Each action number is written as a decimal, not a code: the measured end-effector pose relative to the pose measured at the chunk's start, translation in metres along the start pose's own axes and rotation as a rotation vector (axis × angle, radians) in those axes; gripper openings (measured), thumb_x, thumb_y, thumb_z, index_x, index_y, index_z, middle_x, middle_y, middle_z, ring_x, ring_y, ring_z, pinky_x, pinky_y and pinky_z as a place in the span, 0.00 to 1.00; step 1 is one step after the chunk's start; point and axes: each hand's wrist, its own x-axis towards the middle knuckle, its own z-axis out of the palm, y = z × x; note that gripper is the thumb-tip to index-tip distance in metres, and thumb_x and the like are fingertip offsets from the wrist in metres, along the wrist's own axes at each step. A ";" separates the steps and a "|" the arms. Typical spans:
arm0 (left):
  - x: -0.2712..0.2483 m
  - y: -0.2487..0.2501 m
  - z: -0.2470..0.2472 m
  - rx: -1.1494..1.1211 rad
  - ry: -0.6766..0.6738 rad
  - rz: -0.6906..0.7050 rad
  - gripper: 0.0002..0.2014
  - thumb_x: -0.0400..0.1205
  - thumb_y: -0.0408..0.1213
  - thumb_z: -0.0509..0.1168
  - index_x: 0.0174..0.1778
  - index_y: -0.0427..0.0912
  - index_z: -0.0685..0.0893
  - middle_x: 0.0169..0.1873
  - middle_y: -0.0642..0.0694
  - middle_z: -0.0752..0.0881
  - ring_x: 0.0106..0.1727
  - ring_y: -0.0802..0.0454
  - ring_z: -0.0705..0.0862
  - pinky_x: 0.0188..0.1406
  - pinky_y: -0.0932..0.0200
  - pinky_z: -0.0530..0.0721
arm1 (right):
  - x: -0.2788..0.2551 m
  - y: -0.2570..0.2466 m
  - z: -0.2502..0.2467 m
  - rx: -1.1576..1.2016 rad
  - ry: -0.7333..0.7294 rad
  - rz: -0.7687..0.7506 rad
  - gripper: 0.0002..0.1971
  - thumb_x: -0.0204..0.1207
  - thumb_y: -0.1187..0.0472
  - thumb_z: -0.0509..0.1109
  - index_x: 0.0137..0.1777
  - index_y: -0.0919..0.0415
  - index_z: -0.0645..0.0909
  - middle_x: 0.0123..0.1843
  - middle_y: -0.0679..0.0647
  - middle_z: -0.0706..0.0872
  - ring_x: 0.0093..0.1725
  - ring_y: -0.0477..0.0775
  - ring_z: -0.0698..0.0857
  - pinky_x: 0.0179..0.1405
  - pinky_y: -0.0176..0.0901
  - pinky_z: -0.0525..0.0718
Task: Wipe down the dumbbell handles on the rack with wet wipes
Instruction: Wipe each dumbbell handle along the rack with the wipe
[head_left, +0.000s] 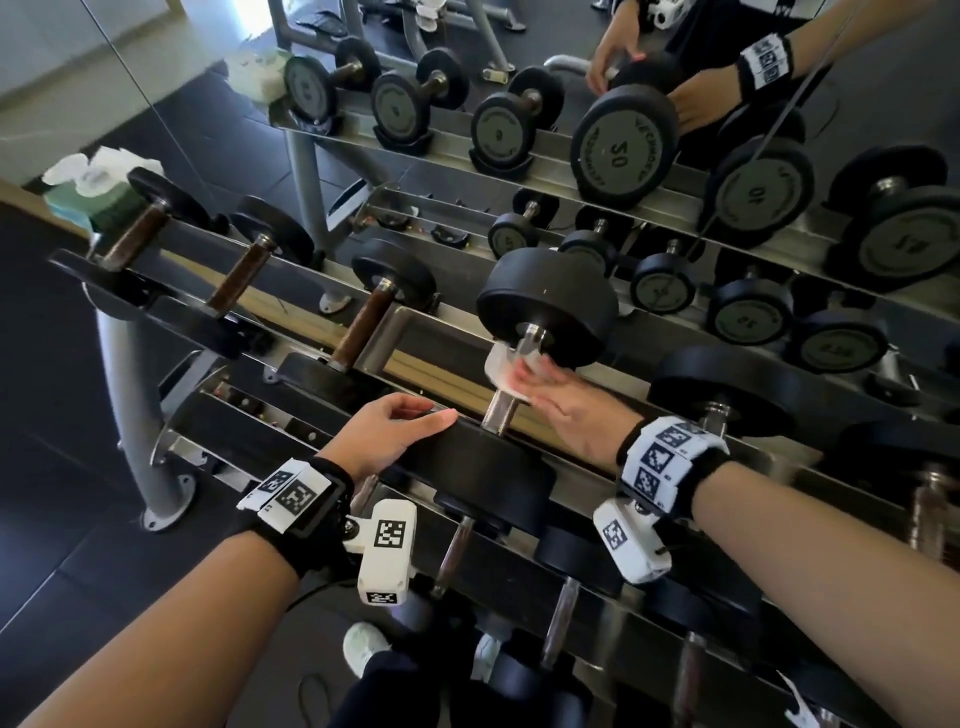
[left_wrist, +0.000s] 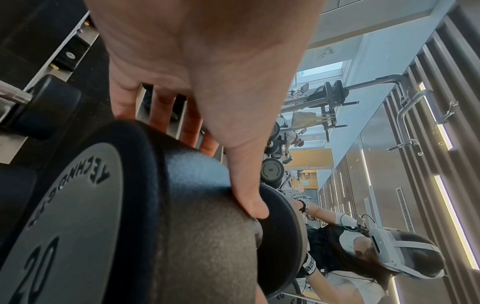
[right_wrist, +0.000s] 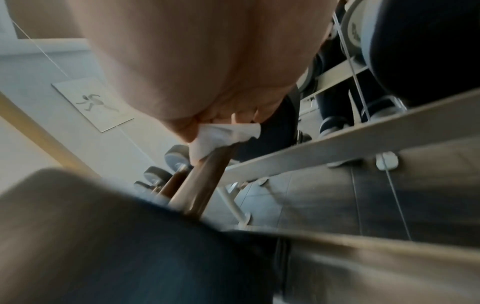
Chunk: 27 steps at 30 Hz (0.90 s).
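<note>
A large black dumbbell (head_left: 545, 306) lies across the top tier of the rack (head_left: 415, 332), its steel handle (head_left: 501, 413) bare at the near end. My right hand (head_left: 550, 395) grips a white wet wipe (head_left: 501, 371) wrapped round the upper part of that handle; in the right wrist view the wet wipe (right_wrist: 221, 135) bunches under my fingers on the handle (right_wrist: 205, 185). My left hand (head_left: 395, 431) rests on the dumbbell's near head (head_left: 498, 473), fingers straight over its rim. In the left wrist view my thumb (left_wrist: 246, 193) lies along that head (left_wrist: 130, 216).
Three smaller dumbbells with brown handles (head_left: 363, 322) sit to the left on the same tier. A green pack of wet wipes (head_left: 88, 192) stands at the rack's far left end. A mirror behind reflects the rack. More dumbbells (head_left: 561, 618) fill the lower tier.
</note>
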 end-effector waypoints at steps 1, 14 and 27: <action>0.000 0.000 0.000 -0.005 -0.002 0.002 0.31 0.59 0.62 0.76 0.56 0.51 0.86 0.52 0.48 0.90 0.54 0.50 0.89 0.59 0.48 0.88 | -0.005 -0.001 0.007 0.062 -0.034 0.005 0.24 0.91 0.61 0.47 0.85 0.51 0.57 0.87 0.42 0.52 0.86 0.46 0.44 0.86 0.47 0.41; -0.001 0.000 0.002 -0.005 0.000 0.020 0.23 0.68 0.56 0.76 0.55 0.50 0.87 0.51 0.48 0.90 0.51 0.52 0.90 0.50 0.56 0.88 | -0.019 -0.009 0.008 1.132 0.435 0.639 0.20 0.87 0.59 0.61 0.73 0.71 0.74 0.66 0.69 0.82 0.49 0.59 0.86 0.54 0.55 0.89; 0.002 -0.005 0.001 -0.020 0.002 0.033 0.33 0.60 0.62 0.75 0.58 0.50 0.86 0.53 0.49 0.90 0.51 0.52 0.90 0.54 0.53 0.89 | 0.020 -0.005 0.007 1.357 0.617 0.631 0.09 0.85 0.63 0.62 0.47 0.47 0.76 0.63 0.63 0.79 0.60 0.67 0.82 0.53 0.65 0.89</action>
